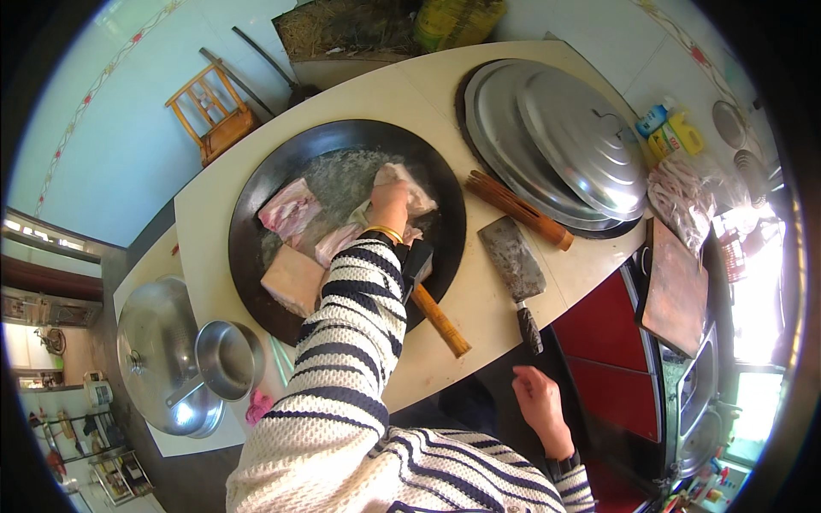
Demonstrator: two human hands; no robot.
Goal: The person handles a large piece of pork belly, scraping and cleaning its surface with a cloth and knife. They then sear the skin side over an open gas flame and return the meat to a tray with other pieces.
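Observation:
In a large dark wok (351, 137) lie several pieces of raw pork in cloudy liquid. My left hand (390, 202) reaches into it and grips a pale piece of pork (417, 194) at the wok's right side; the fingertips are hidden. A reddish pork slab (290, 210) and a skin-up pork block (292, 279) lie to the left, and another piece (337, 242) is partly under my wrist. A tool with a wooden handle (444, 322) leans over the near rim, its head mostly hidden. My right hand (542, 405), loosely closed and seemingly holding nothing, hangs off the table edge below a cleaver (513, 256).
Right of the wok are a bamboo wok brush (519, 208) and stacked metal lids (571, 128). A saucepan (229, 360) and a glass lid (154, 346) occupy the left end. A cutting board (677, 288) lies beyond red cabinets (609, 359). A wooden chair (215, 115) stands behind the table.

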